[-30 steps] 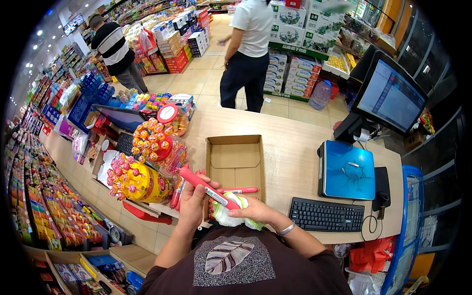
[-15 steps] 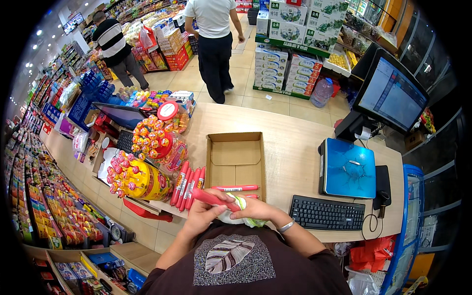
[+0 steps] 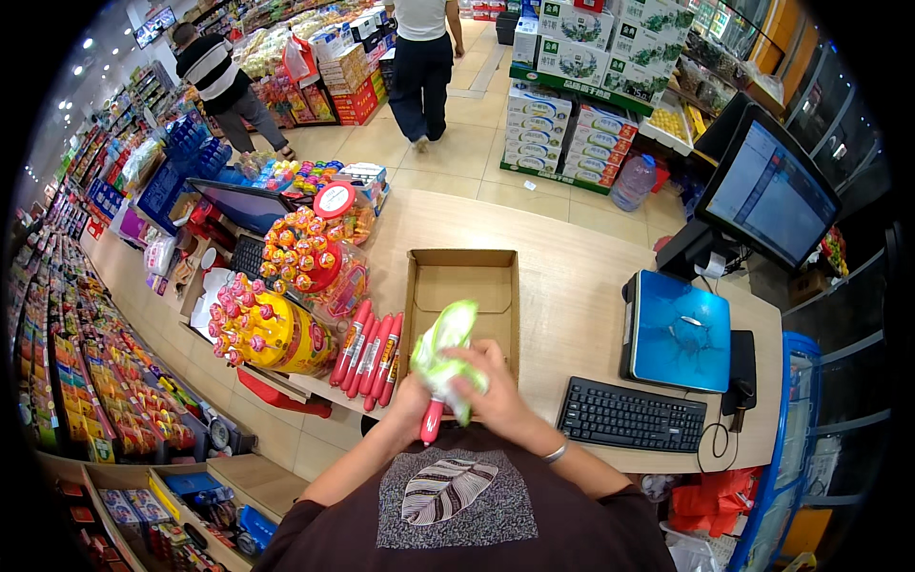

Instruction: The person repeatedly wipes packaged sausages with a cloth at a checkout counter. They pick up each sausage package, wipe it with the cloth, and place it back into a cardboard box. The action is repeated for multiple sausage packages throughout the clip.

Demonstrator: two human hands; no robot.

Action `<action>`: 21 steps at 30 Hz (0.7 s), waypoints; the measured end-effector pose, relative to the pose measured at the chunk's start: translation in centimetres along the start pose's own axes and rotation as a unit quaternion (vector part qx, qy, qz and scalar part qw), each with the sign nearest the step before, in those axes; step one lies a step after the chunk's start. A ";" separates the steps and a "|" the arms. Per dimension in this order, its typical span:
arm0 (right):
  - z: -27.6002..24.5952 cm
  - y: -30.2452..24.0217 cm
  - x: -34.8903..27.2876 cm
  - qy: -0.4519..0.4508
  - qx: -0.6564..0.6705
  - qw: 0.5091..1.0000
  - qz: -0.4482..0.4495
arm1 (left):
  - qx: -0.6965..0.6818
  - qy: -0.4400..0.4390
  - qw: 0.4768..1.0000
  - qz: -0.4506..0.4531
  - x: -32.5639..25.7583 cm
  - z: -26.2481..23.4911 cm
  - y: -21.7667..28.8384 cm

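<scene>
Over the near part of a shallow cardboard box (image 3: pixel 513 286), my two hands hold a pink-red sausage (image 3: pixel 432 422) in plastic casing, its lower end pointing toward me. My left hand (image 3: pixel 410 400) is closed round the sausage. My right hand (image 3: pixel 493 389) presses a white and green cloth (image 3: pixel 446 334) against it; motion blurs these fingers. The cloth covers the sausage's upper part and hides it. To the left of the box, several similar sausages (image 3: pixel 370 355) lie side by side on the counter. My hands and the cloth cover the box's near end.
Lollipops in a yellow tub (image 3: pixel 276 329) and an orange lollipop stand (image 3: pixel 305 253) stand to the left. On the right are a black keyboard (image 3: pixel 633 412), a blue-topped device (image 3: pixel 677 331) and a monitor (image 3: pixel 767 205). Two people walk or stand beyond the wooden counter (image 3: pixel 572 253).
The sausage has turned from pointing up-left to pointing down toward me. The cloth has risen over its upper part. One more sausage lies in the row on the left.
</scene>
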State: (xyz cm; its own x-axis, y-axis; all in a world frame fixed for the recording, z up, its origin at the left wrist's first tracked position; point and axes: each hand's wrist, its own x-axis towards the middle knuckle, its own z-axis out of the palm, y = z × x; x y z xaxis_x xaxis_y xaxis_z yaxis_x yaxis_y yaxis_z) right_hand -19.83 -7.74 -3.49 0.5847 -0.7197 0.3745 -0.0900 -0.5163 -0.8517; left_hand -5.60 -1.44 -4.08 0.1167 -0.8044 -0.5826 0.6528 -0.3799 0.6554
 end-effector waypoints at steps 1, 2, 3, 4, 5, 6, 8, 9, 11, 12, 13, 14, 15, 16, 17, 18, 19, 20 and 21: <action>0.4 -0.7 -0.3 -0.005 -0.028 1.000 -0.005 | 0.046 -0.053 0.997 0.034 0.3 -0.6 -0.6; 0.7 -1.8 -0.5 -0.008 -0.053 0.998 -0.010 | 0.029 -0.080 0.996 0.030 0.4 -1.0 -0.9; 0.8 -2.5 -0.6 -0.011 -0.079 0.997 -0.016 | 0.012 -0.108 0.994 0.025 0.5 -1.4 -1.1; 0.7 -2.7 -0.6 -0.022 -0.064 0.997 -0.029 | -0.005 -0.135 0.991 0.021 0.6 -1.5 -1.1; 0.8 -2.9 -0.8 -0.029 -0.046 0.998 -0.038 | -0.029 -0.168 0.985 0.005 -0.3 -0.9 -0.4; 0.7 -3.0 -1.1 -0.035 -0.032 0.998 -0.046 | -0.023 -0.122 0.992 0.005 -0.8 -0.5 -0.2; 1.0 -2.3 -1.2 -0.033 -0.045 0.998 -0.039 | -0.009 -0.031 0.999 0.006 -1.5 -0.2 0.2; 0.9 -1.9 -1.1 -0.034 -0.062 0.997 -0.033 | -0.030 -0.093 0.995 0.028 -0.3 -1.3 -0.4; 0.7 -1.3 -0.4 0.003 -0.090 0.995 -0.041 | 0.077 -0.069 0.994 0.039 -0.6 -1.1 0.2; 0.4 -0.9 0.0 0.041 -0.105 0.993 -0.040 | 0.119 -0.061 0.991 0.015 -0.9 -0.7 0.5; 0.1 -0.5 0.4 0.078 -0.119 0.989 -0.040 | 0.105 -0.060 0.992 0.029 0.4 -2.1 -0.8; -0.2 0.0 0.9 0.113 -0.134 0.984 -0.040 | 0.116 -0.077 0.990 0.022 0.2 -1.8 -0.7; -0.6 0.5 1.4 0.138 -0.121 0.982 -0.031 | 0.128 -0.092 0.987 0.017 -0.2 -1.2 -0.2; -1.2 0.7 1.7 0.154 -0.126 0.980 -0.024 | 0.139 -0.106 0.984 0.012 -0.6 -0.6 0.1; -1.6 0.7 2.1 0.168 -0.126 0.978 -0.020 | 0.123 -0.110 0.986 0.019 -0.8 -0.1 0.2; -1.7 0.7 2.2 0.181 -0.126 0.975 -0.016 | 0.114 -0.105 0.988 0.011 -0.8 0.1 0.1; -1.6 0.7 1.8 0.167 -0.136 0.976 -0.028 | 0.104 -0.099 0.990 0.003 -0.9 0.1 0.0; -1.2 0.3 1.3 0.125 -0.134 0.983 -0.028 | 0.095 -0.094 0.991 -0.005 -0.8 0.0 0.1; -0.7 -0.5 0.6 0.082 -0.132 0.987 -0.031 | 0.082 -0.109 0.991 -0.009 -0.4 -1.1 0.1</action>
State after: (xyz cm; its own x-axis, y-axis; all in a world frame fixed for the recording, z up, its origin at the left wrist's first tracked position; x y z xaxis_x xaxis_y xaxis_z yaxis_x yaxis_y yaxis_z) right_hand -20.06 -8.22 -2.59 0.4599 -0.7374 0.4947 -0.2781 -0.6487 -0.7084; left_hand -4.81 -0.68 -4.34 -0.0693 -0.8698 -0.4885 0.5212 -0.4491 0.7258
